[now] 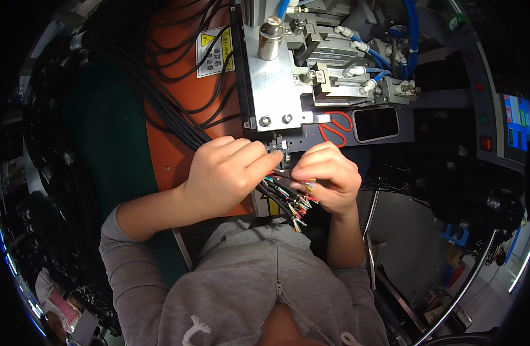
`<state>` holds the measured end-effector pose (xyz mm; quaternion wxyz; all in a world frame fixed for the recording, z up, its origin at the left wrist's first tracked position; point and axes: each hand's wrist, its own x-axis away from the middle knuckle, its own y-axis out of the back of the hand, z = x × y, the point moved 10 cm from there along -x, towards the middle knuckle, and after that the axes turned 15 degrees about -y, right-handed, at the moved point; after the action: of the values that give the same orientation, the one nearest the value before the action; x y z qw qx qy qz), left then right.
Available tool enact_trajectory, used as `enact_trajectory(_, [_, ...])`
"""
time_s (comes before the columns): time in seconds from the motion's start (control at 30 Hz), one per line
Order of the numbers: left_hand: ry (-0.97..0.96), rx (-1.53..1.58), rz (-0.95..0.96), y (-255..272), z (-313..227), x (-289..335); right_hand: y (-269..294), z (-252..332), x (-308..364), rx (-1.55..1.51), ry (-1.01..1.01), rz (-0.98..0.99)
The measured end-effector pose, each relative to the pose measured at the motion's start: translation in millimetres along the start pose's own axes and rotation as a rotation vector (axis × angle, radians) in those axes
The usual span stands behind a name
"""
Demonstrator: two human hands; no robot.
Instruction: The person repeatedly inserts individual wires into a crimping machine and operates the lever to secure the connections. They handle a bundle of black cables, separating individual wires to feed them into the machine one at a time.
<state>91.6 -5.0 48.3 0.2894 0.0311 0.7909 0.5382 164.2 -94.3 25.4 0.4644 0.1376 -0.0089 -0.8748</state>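
Observation:
My left hand (233, 167) is closed over a black cable (284, 173), its index finger and thumb close to a small black metal fixture (279, 144) at the machine's lower edge. To its right, my right hand (329, 176) pinches the end of that cable, where thin coloured wires (309, 185) stick out between finger and thumb. Below both hands hangs a bunch of black cables with stripped ends, showing red, yellow, green, white and blue wires (298, 206). The exact grip under my left fingers is hidden.
Black cables (167, 109) run across the orange bench top (167, 153) from the upper left. A machine with a metal plate (273, 86), cylinders and blue air hoses (413, 34) stands ahead. Red-handled scissors (337, 128) and a phone (376, 124) lie beside it; a screen (515, 124) is far right.

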Motion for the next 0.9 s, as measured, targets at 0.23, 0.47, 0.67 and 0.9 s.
enact_trajectory(0.23, [-0.139, 0.047, -0.241, 26.6, -14.9, -5.5, 8.5, -2.8, -1.7, -0.178, -0.057, -0.188])
enact_trajectory(0.47, [-0.079, 0.072, -0.32, 26.0, -7.5, -2.6, 8.1, 21.3, -0.6, -0.035, 0.068, -0.424])
enact_trajectory(0.67, [-0.06, 0.086, -0.317, 21.3, -7.0, -4.3, 7.3, -18.7, -6.6, -0.317, -0.301, -0.32])
enact_trajectory(0.9, [-0.066, -0.065, -0.231, 14.9, -11.3, -2.8, 4.5, 26.2, -2.1, 0.413, -0.026, -0.474])
